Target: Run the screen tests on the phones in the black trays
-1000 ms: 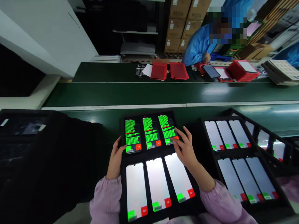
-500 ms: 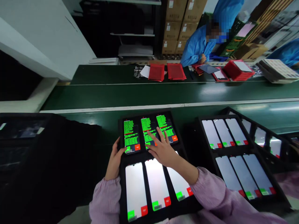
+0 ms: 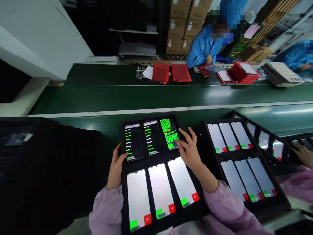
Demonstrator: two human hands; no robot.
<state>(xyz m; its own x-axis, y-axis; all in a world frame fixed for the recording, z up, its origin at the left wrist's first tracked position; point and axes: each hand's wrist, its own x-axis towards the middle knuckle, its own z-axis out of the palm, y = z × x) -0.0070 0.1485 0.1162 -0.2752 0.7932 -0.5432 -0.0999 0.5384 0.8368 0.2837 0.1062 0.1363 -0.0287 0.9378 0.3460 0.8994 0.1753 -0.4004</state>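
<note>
In the head view, a black tray (image 3: 162, 158) with several lit smartphones in two rows lies in front of me. My left hand (image 3: 115, 168) grips its left edge, thumb over the rim by the upper left phone (image 3: 133, 138). That phone and the upper middle phone (image 3: 152, 138) show dark screens with short green and white lines. Dense green text fills the upper right phone (image 3: 168, 130). Over its lower part my right hand (image 3: 189, 151) reaches with fingers spread and one fingertip at the screen. The lower-row phones (image 3: 161, 186) have white screens with green and red boxes.
Another tray of white-screened phones (image 3: 215, 156) lies to the right, with a tilted tray (image 3: 254, 127) behind it. A co-worker's hand (image 3: 302, 155) is at the right edge. Across the green conveyor (image 3: 146, 98) a person in blue sits by red pouches (image 3: 160, 73). Black cloth (image 3: 70, 156) lies left.
My right hand has moved right, from the upper middle phone to the upper right one. The upper left and middle screens have switched from dense green text to short lines. My left hand keeps its hold.
</note>
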